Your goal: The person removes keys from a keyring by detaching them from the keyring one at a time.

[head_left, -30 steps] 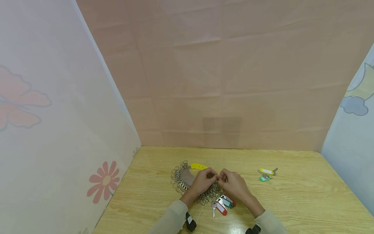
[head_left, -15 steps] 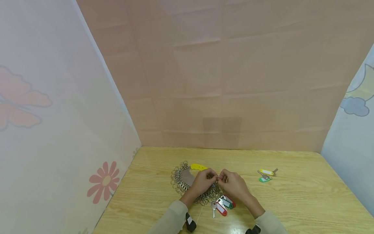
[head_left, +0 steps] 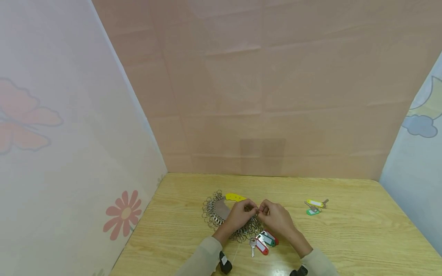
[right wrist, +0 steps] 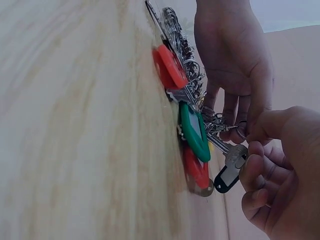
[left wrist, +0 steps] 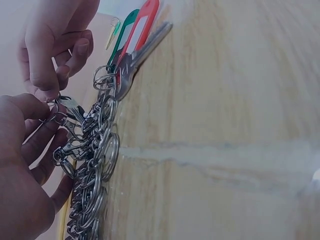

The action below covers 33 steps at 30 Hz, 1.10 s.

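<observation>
In the head view my left hand (head_left: 239, 215) and right hand (head_left: 277, 219) meet fingertip to fingertip over the right side of a fan-shaped bunch of metal clips and split rings (head_left: 210, 214). My left thumb and fingers pinch a split ring (left wrist: 58, 119) joined to a small swivel clip (left wrist: 70, 127). Right at that ring, my right thumb and forefinger pinch the top of a key (right wrist: 236, 156) with a black tag (right wrist: 229, 176). The fingers partly hide where the ring and key meet. A yellow handle (head_left: 235, 197) lies just behind my left hand.
Close below the hands lie keys with a red tag (head_left: 261, 246) and a green tag (head_left: 268, 240), plus another red one partly covered. Farther right on the wooden table (head_left: 362, 222) are keys with a yellow tag (head_left: 315, 202) and a green tag (head_left: 312, 211).
Both hands keep nearly the same place, with only slight movement at the fingertips. The bunch and the loose keys stay where they were.
</observation>
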Motion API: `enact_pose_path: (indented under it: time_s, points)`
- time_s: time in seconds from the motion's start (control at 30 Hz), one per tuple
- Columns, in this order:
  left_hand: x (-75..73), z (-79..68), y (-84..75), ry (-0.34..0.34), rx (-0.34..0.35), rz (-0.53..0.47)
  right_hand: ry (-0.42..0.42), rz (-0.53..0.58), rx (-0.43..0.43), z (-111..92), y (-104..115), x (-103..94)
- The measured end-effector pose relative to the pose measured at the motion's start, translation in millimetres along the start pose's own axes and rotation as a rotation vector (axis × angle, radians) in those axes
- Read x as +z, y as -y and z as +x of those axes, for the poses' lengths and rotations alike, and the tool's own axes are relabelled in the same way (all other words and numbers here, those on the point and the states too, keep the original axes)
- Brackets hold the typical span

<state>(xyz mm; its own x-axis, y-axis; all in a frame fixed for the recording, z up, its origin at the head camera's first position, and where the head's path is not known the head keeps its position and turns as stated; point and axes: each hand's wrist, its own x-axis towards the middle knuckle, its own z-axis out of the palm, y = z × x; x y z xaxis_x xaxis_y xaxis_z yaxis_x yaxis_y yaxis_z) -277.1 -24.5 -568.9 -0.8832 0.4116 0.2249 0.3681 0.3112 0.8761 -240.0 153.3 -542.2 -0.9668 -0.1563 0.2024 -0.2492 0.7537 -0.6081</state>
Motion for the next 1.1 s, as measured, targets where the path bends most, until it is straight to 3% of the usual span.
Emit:
enact_pose_path:
  time_s: [0.47,1.1]
  points:
    - [-1.4,-0.4,-0.5,0.011,-0.005,0.002,0.015,0.015,-0.034,-0.8,-1.2,-3.1]
    - [-3.5,-1.8,-0.6,0.021,-0.016,-0.006,-0.039,-0.023,-0.032,-1.3,-1.1,-8.0]
